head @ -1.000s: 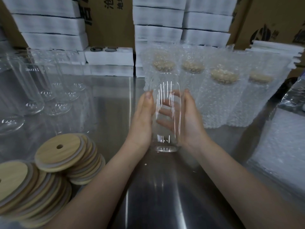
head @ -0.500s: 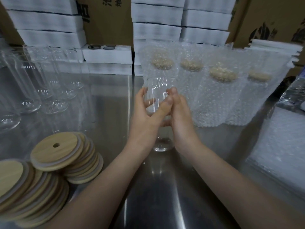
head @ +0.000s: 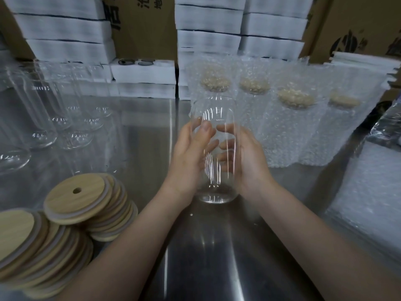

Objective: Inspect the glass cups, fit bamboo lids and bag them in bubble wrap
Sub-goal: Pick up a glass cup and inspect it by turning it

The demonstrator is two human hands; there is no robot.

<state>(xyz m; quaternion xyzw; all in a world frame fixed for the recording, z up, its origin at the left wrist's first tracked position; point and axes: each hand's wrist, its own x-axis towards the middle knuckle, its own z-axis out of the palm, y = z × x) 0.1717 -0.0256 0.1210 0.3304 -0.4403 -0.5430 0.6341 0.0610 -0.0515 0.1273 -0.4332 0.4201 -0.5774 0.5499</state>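
I watch my left grip (head: 191, 157) and right grip (head: 249, 161) slide down from the rim to curl round the sides of the glass cup (head: 217, 111), now upright just in front of the bagged cups (head: 293, 127), so inspection seems ongoing, with the bamboo lids (head: 80, 198) untouched.

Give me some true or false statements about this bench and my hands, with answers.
1. The left hand and right hand both hold one glass cup. True.
2. That cup has a bamboo lid on. False: its mouth is uncovered.
3. The bamboo lids lie stacked on the right. False: they are on the left.
4. Four bubble-wrapped cups stand behind the hands. True.
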